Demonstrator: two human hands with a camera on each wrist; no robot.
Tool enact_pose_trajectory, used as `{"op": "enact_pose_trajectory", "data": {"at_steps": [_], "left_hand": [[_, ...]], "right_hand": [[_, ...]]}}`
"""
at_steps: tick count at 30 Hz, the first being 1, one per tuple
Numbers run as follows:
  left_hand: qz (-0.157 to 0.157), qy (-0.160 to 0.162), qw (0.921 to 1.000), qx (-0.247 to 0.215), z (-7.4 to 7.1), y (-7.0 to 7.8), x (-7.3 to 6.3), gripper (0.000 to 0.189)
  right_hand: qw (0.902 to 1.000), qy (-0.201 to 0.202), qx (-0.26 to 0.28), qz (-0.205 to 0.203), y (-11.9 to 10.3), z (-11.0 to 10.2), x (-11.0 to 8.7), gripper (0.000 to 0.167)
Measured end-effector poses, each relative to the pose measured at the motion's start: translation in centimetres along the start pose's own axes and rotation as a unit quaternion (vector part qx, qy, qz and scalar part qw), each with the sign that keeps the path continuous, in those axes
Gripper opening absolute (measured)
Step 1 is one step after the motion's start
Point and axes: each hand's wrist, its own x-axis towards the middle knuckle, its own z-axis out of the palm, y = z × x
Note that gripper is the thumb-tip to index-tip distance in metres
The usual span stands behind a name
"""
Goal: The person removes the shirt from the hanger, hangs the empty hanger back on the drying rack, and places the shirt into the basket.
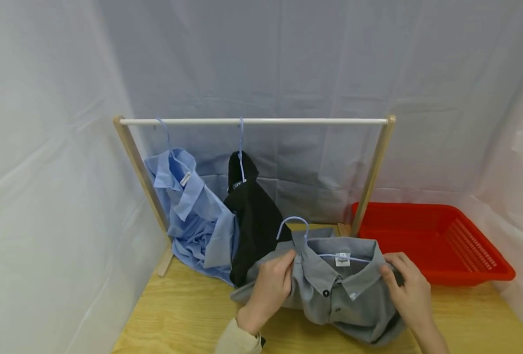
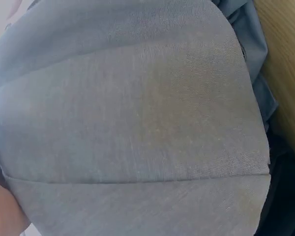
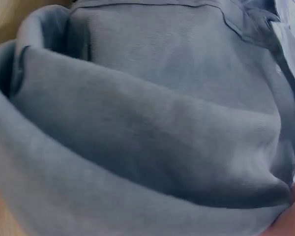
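A grey button-up shirt is held up above the wooden table, its collar open toward me and a white label inside the neck. Through its neck runs a light blue hanger, the hook standing up at the collar's left side. My left hand grips the shirt's shoulder just below the hook. On the other side, my right hand pinches the cloth beside the collar, thumb in front. Grey shirt fabric fills most of the left wrist view, and folded cloth fills the right wrist view.
Behind the shirt stands a clothes rack with a white bar and wooden legs. A light blue shirt and a black garment hang on its left half. A red plastic basket sits at the right on the table.
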Motion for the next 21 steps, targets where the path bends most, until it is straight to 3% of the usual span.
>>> {"op": "enact_pose_trajectory", "data": {"at_steps": [3, 7, 10, 16, 21], "left_hand": [[-0.003, -0.004, 1.0000, 0.002, 0.2, 0.2, 0.0, 0.015], [-0.004, -0.036, 0.9993, -0.004, 0.1, 0.7, 0.2, 0.012], [-0.009, -0.053, 0.9986, -0.006, 0.1, 0.8, 0.3, 0.013], [-0.018, -0.040, 0.9989, -0.019, -0.2, 0.3, 0.3, 0.011], [-0.026, -0.032, 0.9982, -0.044, -0.8, -0.3, 0.4, 0.009]], "right_hand": [[0.9993, -0.021, -0.013, 0.026, -0.5, -0.2, 0.2, 0.021], [0.9951, -0.061, -0.044, 0.064, -1.4, -0.1, 0.5, 0.041], [0.9922, -0.068, -0.055, 0.090, -1.9, 0.1, 0.4, 0.049], [0.9905, -0.057, -0.046, 0.116, -1.8, 0.1, 0.7, 0.041], [0.9779, -0.105, -0.028, 0.179, -1.0, -0.5, 1.0, 0.036]]}}
